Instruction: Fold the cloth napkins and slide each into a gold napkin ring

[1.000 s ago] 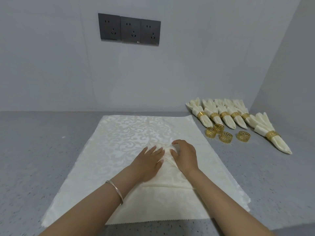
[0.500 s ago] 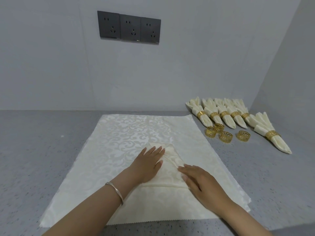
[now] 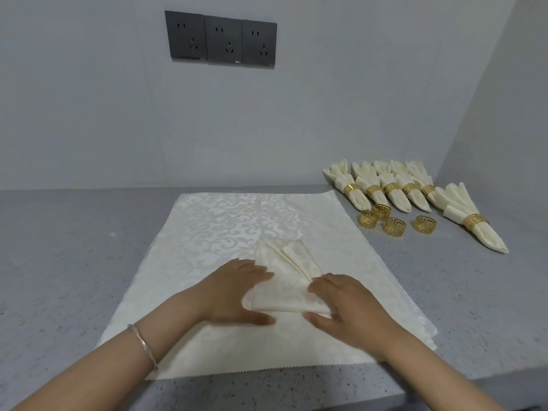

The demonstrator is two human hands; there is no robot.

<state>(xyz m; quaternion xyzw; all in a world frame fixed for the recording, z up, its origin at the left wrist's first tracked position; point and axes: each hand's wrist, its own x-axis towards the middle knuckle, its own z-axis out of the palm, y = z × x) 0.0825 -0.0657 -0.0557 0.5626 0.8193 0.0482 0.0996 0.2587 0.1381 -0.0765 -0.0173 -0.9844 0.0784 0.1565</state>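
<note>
Centre frame: your left hand slid left off the napkin, your right hand reached its right edge; both lay flat, fingers straight.

This is looking like a linen-prep corner: a grey speckled counter is meeting bare walls under three wall sockets, ringed napkins lying in a row.

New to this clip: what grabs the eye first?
At centre front, the left hand and right hand press flat on either side of a cream folded napkin, which lies on a larger patterned cloth spread over the grey counter. At far right, six finished napkins in gold rings lie side by side, with four loose gold rings just in front.
</note>
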